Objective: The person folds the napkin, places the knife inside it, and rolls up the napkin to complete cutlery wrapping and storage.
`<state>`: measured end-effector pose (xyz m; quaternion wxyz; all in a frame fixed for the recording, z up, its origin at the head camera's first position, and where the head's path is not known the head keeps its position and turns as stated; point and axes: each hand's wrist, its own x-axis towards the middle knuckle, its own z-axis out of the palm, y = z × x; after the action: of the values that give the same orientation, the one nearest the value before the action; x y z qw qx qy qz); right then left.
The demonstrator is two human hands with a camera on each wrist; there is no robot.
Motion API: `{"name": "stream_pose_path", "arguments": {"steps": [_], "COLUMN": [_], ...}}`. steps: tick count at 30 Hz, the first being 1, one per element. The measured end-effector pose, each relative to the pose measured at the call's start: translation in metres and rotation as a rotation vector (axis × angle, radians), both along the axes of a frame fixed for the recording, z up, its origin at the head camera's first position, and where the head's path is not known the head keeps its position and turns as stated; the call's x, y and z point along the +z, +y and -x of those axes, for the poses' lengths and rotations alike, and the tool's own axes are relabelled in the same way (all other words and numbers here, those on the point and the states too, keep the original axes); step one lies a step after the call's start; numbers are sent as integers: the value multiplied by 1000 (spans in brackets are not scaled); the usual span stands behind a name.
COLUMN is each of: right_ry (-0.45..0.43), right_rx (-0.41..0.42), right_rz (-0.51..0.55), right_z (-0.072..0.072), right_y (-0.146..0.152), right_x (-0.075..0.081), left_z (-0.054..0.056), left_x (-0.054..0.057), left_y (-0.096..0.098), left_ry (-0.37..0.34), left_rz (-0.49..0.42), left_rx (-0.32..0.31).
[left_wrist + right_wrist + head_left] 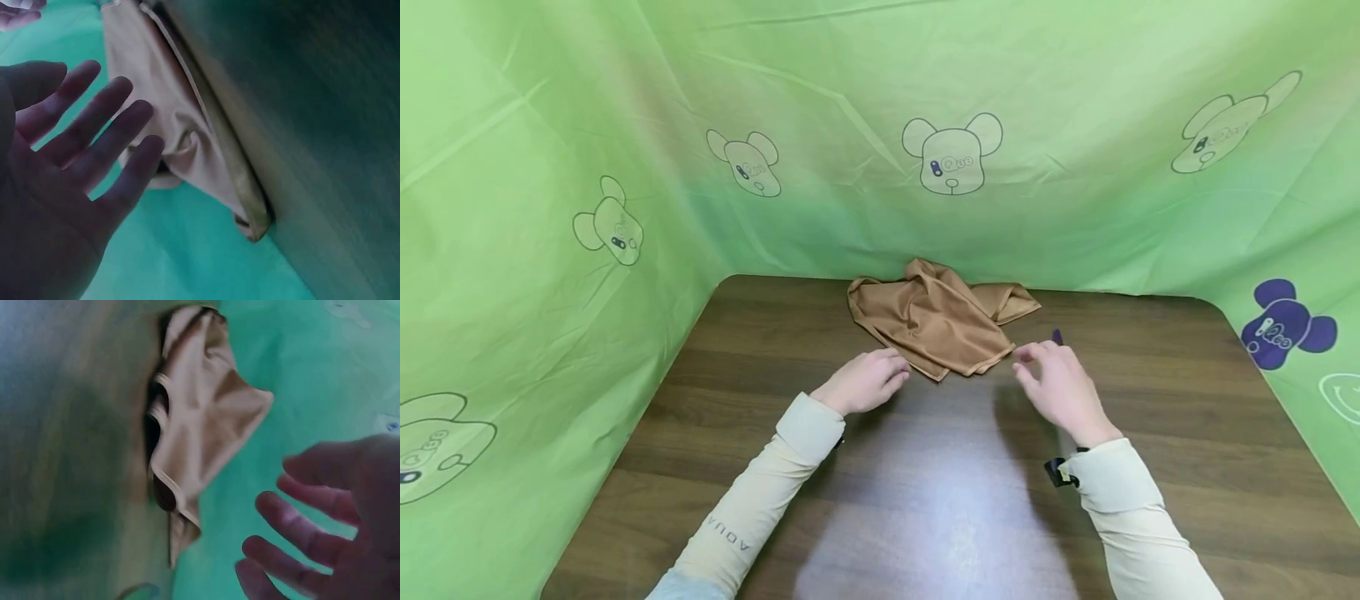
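A brown cloth (936,321) with stitched hems lies crumpled near the far edge of the table. In the head view my left hand (867,382) is beside its front left edge, and the left wrist view shows that hand (81,150) with fingers spread and nothing in them. My right hand (1060,385) hovers near the cloth's front right corner. Its fingers are loosely bent and apart in the right wrist view, where the hand (331,519) holds nothing and the cloth (206,412) lies beyond the fingertips.
The brown wooden table (760,333) ends at a green curtain (827,225) printed with bear-head outlines. A small dark purple object (1057,337) shows just behind my right hand. A black strap device (1060,472) sits at my right wrist.
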<state>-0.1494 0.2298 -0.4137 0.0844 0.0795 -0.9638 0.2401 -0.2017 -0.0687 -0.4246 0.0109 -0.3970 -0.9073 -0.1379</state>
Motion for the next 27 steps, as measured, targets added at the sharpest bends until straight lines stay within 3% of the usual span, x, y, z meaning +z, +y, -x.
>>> {"name": "stream_pose_path", "arguments": {"steps": [6, 10, 14, 18, 23, 27], "right_ry": [-8, -27, -51, -79, -102, -110], "right_rx": [192, 234, 257, 242, 133, 52], "right_rz": [-61, -57, -70, -106, -186, -226], "right_z": [9, 12, 15, 19, 23, 30], "right_y": [-15, -23, -29, -34, -40, -48], "right_x": [-18, -23, -29, -35, -40, -43], "left_z": [3, 5, 6, 5, 4, 5], "left_x": [-8, -13, -19, -23, -24, -25], "left_y": [13, 20, 27, 32, 37, 39], "left_ry": [0, 6, -23, -40, -20, -24], "left_rz": [31, 74, 177, 251, 302, 322], "left_rx": [-15, -3, 29, 52, 56, 100]}}
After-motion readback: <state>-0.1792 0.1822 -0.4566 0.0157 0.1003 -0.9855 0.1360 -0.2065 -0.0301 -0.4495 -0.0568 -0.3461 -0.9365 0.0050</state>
